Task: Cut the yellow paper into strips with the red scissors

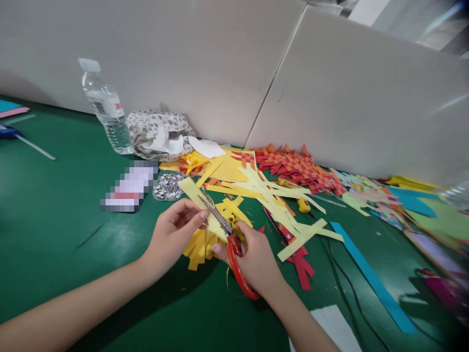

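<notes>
Head view: right hand (256,261) gripping up-left-pointing scissors (223,224), left hand (172,234) pinching yellow strip (190,188).

scissors (227,233): bare metal blades with a bit of shine, glossy red plastic handle loops
yellow strips (271,195): plain paper, matt and smooth, looks pretty thin
table (54,220): green covering, smooth, only a dull sheen under the lights
bottle (106,115): clear plastic, glossy and ribbed
pouch (157,129): soft printed cloth, crumpled, no shine at all
woven fish (293,166): red and orange paper, matt
blue strip (370,278): paper again, flat and smooth
wall panels (205,63): grey board, matt finish
</notes>
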### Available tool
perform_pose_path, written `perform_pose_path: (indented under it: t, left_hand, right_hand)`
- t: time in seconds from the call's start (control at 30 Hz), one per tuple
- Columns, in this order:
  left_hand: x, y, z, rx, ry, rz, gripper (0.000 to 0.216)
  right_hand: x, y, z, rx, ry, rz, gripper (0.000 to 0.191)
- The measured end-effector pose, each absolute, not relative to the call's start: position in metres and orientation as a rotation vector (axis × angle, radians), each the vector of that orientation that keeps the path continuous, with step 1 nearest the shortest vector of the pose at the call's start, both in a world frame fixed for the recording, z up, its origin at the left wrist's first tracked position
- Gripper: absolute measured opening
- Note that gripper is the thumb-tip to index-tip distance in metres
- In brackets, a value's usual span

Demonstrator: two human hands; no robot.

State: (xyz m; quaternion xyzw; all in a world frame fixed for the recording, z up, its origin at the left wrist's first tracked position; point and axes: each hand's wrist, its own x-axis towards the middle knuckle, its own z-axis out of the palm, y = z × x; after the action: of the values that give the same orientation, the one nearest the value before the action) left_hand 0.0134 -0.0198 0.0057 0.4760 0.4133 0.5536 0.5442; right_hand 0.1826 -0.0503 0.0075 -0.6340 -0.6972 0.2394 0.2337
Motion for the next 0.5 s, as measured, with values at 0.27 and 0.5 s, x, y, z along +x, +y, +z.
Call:
perform_pose_path:
  t: [0.27,0.5]
  left_hand:
    - [0.0132,-0.0195,0.0031,1.052,0.946,1.286,0.015]
    - [0.0133,-0.0199,0.0044,1.003,0.946,1.283,0.017]
  right_hand:
    - [0.1821,-0.051,0.0086,-1.716,-1.889,0.715,0.032]
    - [0.1833,-0.0511,0.0101,-1.771,-1.936,0.637,0.032]
